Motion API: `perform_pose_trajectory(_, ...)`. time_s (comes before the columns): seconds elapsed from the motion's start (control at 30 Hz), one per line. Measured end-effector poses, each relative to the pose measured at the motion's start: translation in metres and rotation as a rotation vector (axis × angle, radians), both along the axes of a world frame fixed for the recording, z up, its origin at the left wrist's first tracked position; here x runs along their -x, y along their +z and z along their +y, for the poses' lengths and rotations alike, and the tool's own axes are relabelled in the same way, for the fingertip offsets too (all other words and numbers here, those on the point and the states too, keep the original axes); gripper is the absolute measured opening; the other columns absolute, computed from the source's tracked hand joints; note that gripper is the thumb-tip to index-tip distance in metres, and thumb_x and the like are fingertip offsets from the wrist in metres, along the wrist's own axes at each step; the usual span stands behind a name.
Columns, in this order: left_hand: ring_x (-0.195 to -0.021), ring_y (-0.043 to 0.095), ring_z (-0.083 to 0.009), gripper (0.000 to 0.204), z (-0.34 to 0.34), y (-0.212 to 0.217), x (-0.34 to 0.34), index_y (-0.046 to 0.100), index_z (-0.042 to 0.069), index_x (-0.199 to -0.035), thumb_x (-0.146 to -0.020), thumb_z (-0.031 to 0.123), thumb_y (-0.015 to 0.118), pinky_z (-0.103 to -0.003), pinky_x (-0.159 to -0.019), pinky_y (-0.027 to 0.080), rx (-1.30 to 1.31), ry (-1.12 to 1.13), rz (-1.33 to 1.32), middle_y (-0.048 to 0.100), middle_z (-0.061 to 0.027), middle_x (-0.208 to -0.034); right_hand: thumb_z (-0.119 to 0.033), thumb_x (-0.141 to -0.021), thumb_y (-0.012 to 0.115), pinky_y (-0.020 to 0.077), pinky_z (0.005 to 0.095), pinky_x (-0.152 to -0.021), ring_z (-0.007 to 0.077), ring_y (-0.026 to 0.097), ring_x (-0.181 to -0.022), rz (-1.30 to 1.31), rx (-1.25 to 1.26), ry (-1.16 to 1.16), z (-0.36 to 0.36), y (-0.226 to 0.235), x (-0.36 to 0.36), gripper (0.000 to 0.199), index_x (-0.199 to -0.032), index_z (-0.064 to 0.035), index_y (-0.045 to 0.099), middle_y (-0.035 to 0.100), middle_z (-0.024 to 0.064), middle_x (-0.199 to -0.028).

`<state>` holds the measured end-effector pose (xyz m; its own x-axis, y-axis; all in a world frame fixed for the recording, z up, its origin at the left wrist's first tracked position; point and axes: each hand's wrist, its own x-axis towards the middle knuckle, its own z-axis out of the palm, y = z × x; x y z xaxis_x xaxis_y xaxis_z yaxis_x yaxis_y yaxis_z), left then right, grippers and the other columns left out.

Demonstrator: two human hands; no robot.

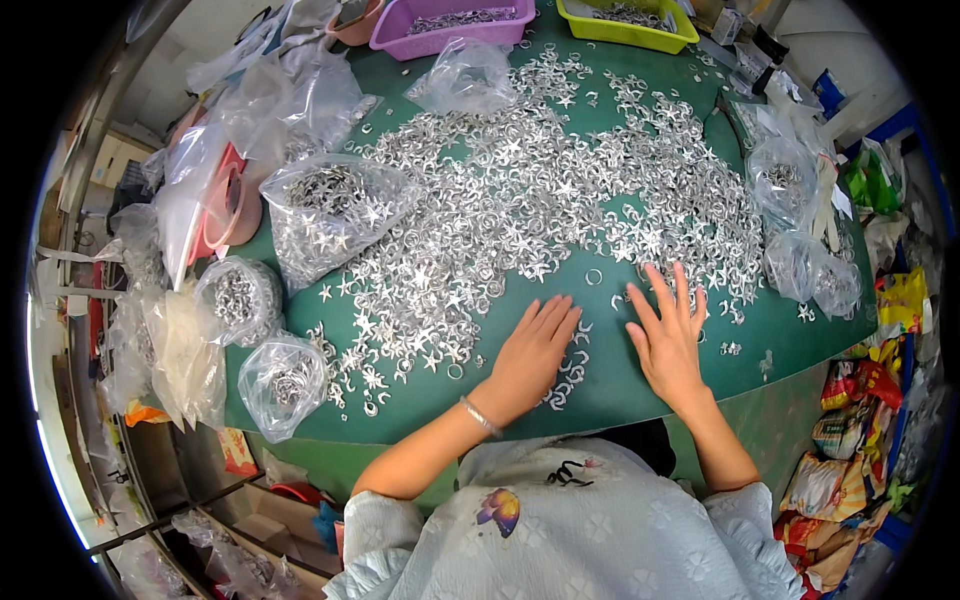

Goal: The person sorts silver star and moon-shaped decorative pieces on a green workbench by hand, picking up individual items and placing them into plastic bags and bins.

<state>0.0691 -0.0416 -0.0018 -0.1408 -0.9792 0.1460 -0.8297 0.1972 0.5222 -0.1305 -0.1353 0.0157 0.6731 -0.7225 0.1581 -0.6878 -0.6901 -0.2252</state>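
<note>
A wide heap of small silver metal pieces (560,190), many shaped like stars, rings and crescents, covers much of the green tabletop (615,375). My left hand (533,358) lies palm down near the front edge, fingers stretched out close together. Right beside it, a little group of crescent pieces (570,378) lies partly hidden by that hand. My right hand (668,338) is spread open at the lower edge of the heap, its fingertips by some loose pieces. A single ring (594,276) lies between the hands, touching neither.
Clear plastic bags of metal pieces (325,215) stand at the left, with smaller bags (283,385) nearer the edge. More bags (785,185) sit at the right. A purple basin (455,42) and a yellow-green basin (635,30) stand at the back, and a pink bucket (235,207) at left.
</note>
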Motion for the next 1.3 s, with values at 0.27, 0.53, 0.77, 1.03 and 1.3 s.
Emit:
perform_pose_trajectory(0.27,-0.129,0.041,-0.0348,0.058,0.007,-0.005,0.001,0.047,0.000,-0.129,-0.073,-0.013,0.051,-0.047,-0.109,0.032,0.052,0.138,0.154,0.043,-0.0192,-0.138,-0.031,-0.080,0.068,0.0151,0.0652,-0.106,0.0400,0.016,-0.140,-0.011,-0.123,0.163,0.026,0.003,-0.008,0.058,-0.131,-0.0079,0.052,0.026,0.0132,-0.151)
perform_pose_trajectory(0.53,-0.132,0.036,-0.0374,0.058,0.016,-0.010,0.002,0.046,-0.002,-0.130,-0.073,-0.013,0.048,-0.047,-0.111,0.029,-0.012,-0.012,0.250,0.039,-0.0214,-0.140,-0.029,-0.082,0.067,0.0159,0.0648,-0.106,0.0382,0.017,-0.141,0.038,-0.257,0.318,0.026,0.004,-0.006,0.052,-0.127,-0.0075,0.054,0.030,0.0111,-0.149)
perform_pose_trajectory(0.77,-0.139,0.026,-0.0352,0.053,-0.030,-0.013,-0.010,0.041,-0.002,-0.134,-0.082,0.001,0.052,-0.058,-0.109,0.022,0.050,0.158,-0.185,0.031,-0.0190,-0.147,-0.025,-0.086,0.063,0.0172,0.0623,-0.106,0.0381,0.019,-0.140,-0.064,-0.031,0.214,-0.027,-0.015,-0.044,0.047,-0.130,-0.0115,0.053,0.033,0.0109,-0.147)
perform_pose_trajectory(1.03,-0.139,0.026,-0.0352,0.050,0.012,-0.008,-0.021,0.042,-0.002,-0.134,-0.086,0.006,0.051,-0.058,-0.110,0.019,-0.086,0.211,-0.364,0.031,-0.0144,-0.149,-0.022,-0.084,0.065,0.0202,0.0614,-0.105,0.0391,0.022,-0.139,-0.126,0.077,0.056,-0.042,-0.017,-0.035,0.039,-0.122,-0.0130,0.060,0.036,0.0134,-0.144)
perform_pose_trajectory(1.3,-0.139,0.026,-0.0360,0.059,0.015,0.003,-0.034,0.043,-0.004,-0.132,-0.073,-0.007,0.051,-0.058,-0.110,0.021,-0.046,0.354,-0.323,0.033,-0.0182,-0.147,-0.027,-0.085,0.065,0.0189,0.0601,-0.107,0.0393,0.017,-0.140,-0.048,-0.113,0.235,-0.018,-0.011,-0.051,0.044,-0.124,-0.0059,0.057,0.033,0.0144,-0.146)
